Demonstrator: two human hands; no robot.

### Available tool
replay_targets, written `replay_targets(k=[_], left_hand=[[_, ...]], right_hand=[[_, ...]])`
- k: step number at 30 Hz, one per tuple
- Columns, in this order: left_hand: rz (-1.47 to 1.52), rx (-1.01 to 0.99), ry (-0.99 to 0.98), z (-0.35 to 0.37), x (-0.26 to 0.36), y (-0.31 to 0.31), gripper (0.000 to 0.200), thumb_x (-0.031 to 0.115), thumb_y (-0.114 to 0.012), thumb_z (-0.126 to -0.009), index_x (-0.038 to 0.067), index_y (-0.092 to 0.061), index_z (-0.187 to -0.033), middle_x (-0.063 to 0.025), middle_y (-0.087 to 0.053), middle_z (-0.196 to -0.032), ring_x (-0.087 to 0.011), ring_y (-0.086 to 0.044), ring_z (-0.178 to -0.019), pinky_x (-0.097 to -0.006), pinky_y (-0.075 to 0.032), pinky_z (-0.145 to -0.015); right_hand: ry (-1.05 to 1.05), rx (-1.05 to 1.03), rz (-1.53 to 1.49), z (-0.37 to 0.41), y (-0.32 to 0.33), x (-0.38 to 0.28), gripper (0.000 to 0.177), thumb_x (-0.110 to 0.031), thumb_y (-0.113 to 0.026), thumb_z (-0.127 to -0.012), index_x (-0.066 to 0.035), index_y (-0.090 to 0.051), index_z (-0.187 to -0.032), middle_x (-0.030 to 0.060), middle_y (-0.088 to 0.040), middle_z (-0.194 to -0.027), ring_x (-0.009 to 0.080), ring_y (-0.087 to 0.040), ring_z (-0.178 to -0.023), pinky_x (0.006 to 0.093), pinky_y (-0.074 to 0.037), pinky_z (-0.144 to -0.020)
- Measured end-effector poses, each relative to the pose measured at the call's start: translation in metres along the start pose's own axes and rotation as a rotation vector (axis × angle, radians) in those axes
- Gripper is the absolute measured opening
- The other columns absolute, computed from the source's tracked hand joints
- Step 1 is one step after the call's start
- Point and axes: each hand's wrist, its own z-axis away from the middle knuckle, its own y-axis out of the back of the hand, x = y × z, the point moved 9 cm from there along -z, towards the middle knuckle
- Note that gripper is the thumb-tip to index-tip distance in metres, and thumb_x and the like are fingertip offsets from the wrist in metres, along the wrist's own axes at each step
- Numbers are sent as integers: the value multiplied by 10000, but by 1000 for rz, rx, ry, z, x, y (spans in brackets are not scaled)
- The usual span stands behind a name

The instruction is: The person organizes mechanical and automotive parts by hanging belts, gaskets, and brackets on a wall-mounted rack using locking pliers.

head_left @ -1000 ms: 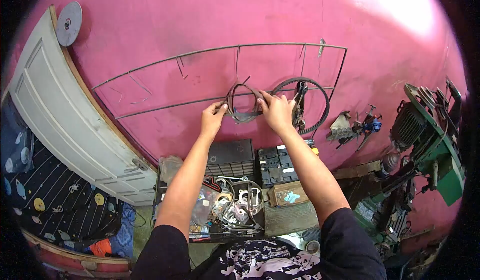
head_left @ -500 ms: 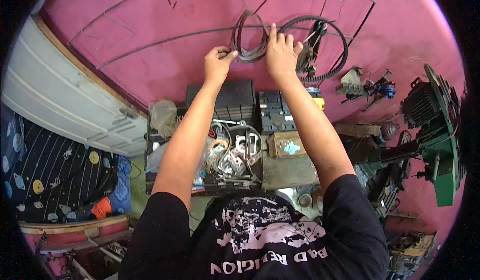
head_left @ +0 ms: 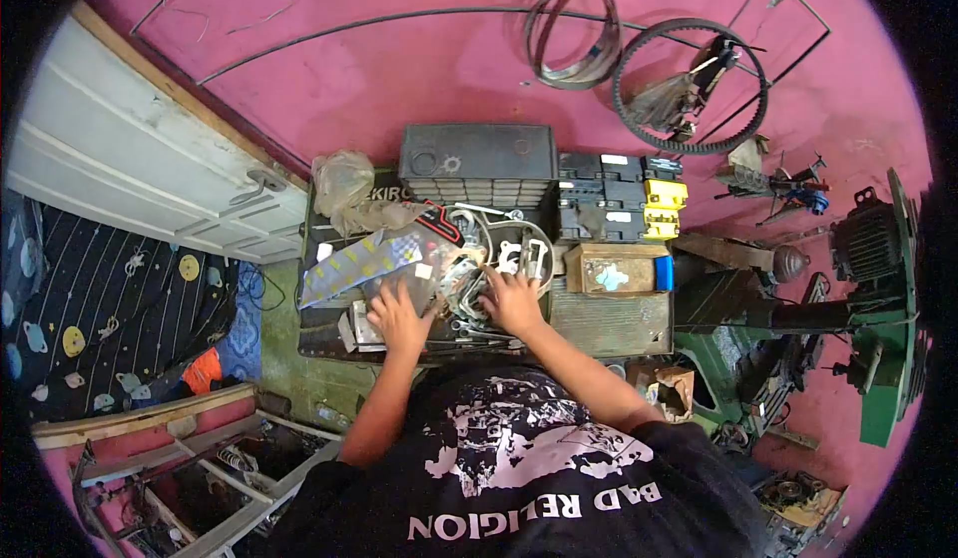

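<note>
Bright daylight, heavy fisheye vignette

A toothed belt point(head_left: 621, 89) and coiled bands point(head_left: 579, 81) hang on the far pink wall point(head_left: 399, 69); white door point(head_left: 130, 179) left, green machine point(head_left: 888, 298) right.

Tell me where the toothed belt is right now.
Head view, upper right: the toothed belt hangs on the wire rack, just right of the coiled bands and above the yellow-and-black cases.
</note>
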Motion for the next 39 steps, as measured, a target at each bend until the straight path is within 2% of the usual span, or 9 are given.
replay_targets(k=[2, 7, 15, 22, 25, 27, 30, 35, 39], left_hand=[[-61, -9, -86, -4, -28, -13, 791, 417, -858, -706, 153, -549, -1384, -118, -492, -1400, -349, -448, -1219, -543, -325, -955], [125, 84, -261, -25, -38, 1, 358, 350, -823, -755, 121, -737, -1017, -62, -717, -976, -278, -559, -1056, -482, -337, -899], [127, -150, -352, -25, -34, -20, 478, 360, -813, -790, 112, -678, -1175, -79, -660, -1183, -284, -511, -1154, -487, -332, -939], [195, -38, -433, -41, 18, 5, 670, 352, -803, -800, 104, -562, -1374, -94, -576, -1344, -307, -483, -1196, -505, -328, -976], [293, 31, -560, -76, 62, 14, 719, 374, -798, -799, 94, -539, -1408, -86, -559, -1392, -324, -476, -1210, -515, -327, -999], [235, -96, -615, -101, 90, -9, 744, 406, -792, -797, 84, -535, -1416, -70, -548, -1429, -328, -468, -1239, -532, -337, -1009], [62, -176, -575, -130, 104, -35, 715, 408, -788, -796, 127, -543, -1405, -67, -575, -1401, -336, -462, -1263, -549, -345, -1026], [161, -152, -564, -135, 107, -44, 647, 466, -765, -814, 182, -602, -1372, -88, -598, -1372, -331, -479, -1254, -555, -344, -1009], [335, 12, -668, -125, 110, -23, 402, 298, -756, -850, 205, -663, -1230, -43, -698, -1133, -282, -536, -1145, -498, -349, -932]], right_hand=[[115, -98, 108, -2, -24, -19, 646, -556, -674, -873, -263, -529, -1430, 110, -681, -1126, 318, -584, -1094, 554, -380, -912], [107, -241, 284, -25, -34, -36, 629, -637, -740, -757, -245, -678, -1246, 98, -697, -1100, 276, -589, -1091, 511, -357, -942], [30, 162, 139, 8, 9, -62, 341, -277, -730, -832, -124, -658, -1128, 53, -721, -973, 265, -598, -981, 530, -366, -910], [-201, 167, 267, 17, 13, -45, 414, -260, -712, -868, -88, -601, -1228, 77, -712, -991, 281, -570, -1046, 549, -355, -917], [-215, 180, 271, 22, 15, -46, 230, -265, -698, -870, -94, -692, -1024, 80, -704, -960, 291, -569, -1042, 560, -350, -911], [-173, 221, 285, 25, 21, -52, 171, -257, -685, -858, -101, -705, -790, 55, -670, -897, 281, -564, -1016, 554, -346, -882], [-86, 300, 245, 31, 53, -68, 105, -178, -630, -831, -115, -706, -869, 55, -647, -926, 264, -551, -1025, 552, -368, -929], [31, 496, 282, 60, 93, -49, 81, -182, -689, -778, -182, -673, -858, -21, -586, -906, 222, -543, -993, 501, -298, -862], [-15, 611, 343, 96, 121, -21, 176, -172, -720, -738, -223, -697, -905, -37, -568, -872, 204, -563, -950, 485, -270, -824]])
